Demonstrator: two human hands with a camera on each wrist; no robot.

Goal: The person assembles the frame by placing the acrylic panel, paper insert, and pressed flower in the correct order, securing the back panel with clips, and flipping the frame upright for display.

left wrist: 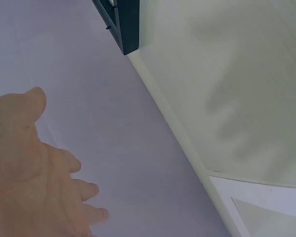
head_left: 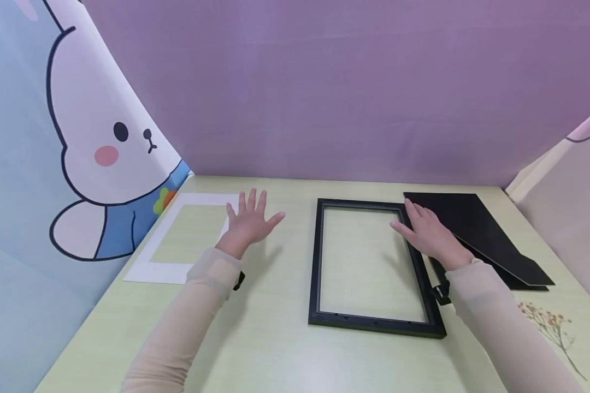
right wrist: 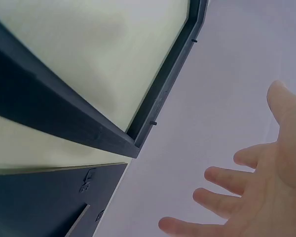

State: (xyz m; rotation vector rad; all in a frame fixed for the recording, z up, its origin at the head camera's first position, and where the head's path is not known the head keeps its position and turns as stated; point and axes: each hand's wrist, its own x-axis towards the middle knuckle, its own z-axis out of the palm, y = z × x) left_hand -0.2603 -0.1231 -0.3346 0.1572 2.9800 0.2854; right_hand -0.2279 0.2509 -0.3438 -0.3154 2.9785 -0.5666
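Observation:
My left hand [head_left: 249, 222] is spread above the table, beside the right edge of a white mat board [head_left: 162, 273] with a rectangular window. Nothing is in it. Over the right side of a black picture frame [head_left: 314, 262] hovers my right hand [head_left: 430, 232], fingers extended, holding nothing. The frame lies flat, and the tabletop shows through its opening. In the right wrist view, small dark tabs stick out along the frame's inner edge, and the right hand [right wrist: 251, 182] appears apart from it.
Right of the frame lie black backing boards [head_left: 462, 218], one overlapping another, with small metal fittings seen in the right wrist view. A dried flower sprig [head_left: 553, 325] lies at the table's right front. A purple cloth [head_left: 344, 98] hangs behind the table [head_left: 275, 338].

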